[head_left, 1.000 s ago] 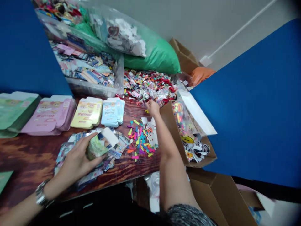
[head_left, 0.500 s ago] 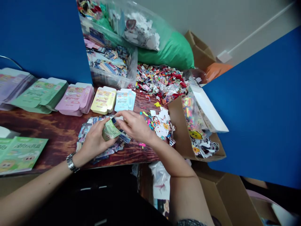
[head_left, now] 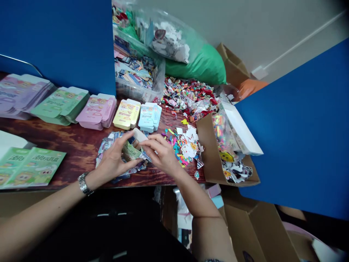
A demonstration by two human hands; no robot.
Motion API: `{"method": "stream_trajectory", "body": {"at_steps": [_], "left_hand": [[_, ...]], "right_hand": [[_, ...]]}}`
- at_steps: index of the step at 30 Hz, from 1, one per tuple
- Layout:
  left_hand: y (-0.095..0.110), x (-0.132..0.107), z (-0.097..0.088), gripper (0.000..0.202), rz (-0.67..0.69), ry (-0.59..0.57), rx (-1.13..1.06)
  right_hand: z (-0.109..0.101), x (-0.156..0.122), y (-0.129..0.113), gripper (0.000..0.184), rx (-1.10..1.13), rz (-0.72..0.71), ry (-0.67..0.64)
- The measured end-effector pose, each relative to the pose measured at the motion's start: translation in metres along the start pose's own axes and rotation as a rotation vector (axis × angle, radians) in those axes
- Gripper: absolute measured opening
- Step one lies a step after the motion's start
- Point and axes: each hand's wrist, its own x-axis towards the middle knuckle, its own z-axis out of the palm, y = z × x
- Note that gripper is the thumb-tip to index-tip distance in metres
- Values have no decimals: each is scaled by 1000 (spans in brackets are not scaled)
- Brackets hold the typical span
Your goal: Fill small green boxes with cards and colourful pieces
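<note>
Green printed carton (head_left: 131, 151) sits between your two hands, just above the loose printed scraps (head_left: 107, 147) on the near middle of the wood-grain tabletop (head_left: 71, 149), with a white flap (head_left: 140, 135) rising at its far end. From your head camera, your left hand (head_left: 114, 162) forms a narrow grip, fingers curled over the carton's left side. Your right hand (head_left: 160, 154) closes in narrowly at its right end; you can't tell from this view whether it pinches or only touches. Both hands seem placed to steady the carton from opposite sides.

Along the far edge, you have five stacks of flat cartons, apparently kept apart by colour: purple (head_left: 24, 96), green (head_left: 61, 105), pink (head_left: 96, 111), yellow (head_left: 127, 114) and blue (head_left: 149, 116). Two green printed sheets (head_left: 35, 165) lie at near left. To your right are one heap of colourful cut pieces (head_left: 188, 98) and one cardboard box (head_left: 209, 153), with one clear tub of printed offcuts (head_left: 136, 69) farther off.
</note>
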Motion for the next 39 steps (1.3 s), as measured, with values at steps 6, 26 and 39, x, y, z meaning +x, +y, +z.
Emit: {"method": "stream_trajectory", "body": {"at_steps": [6,26,39], "left_hand": [[1,-6,-6,66,132,9,53],[5,-13,-19,101,208,-22,501],[8,-41,-70,97,63,-93,650]], "right_hand": [[27,-11,-10,35,34,63,151],[64,-18,-30,37,-103,-106,343],[62,-13,-25,44,120,-12,182]]}}
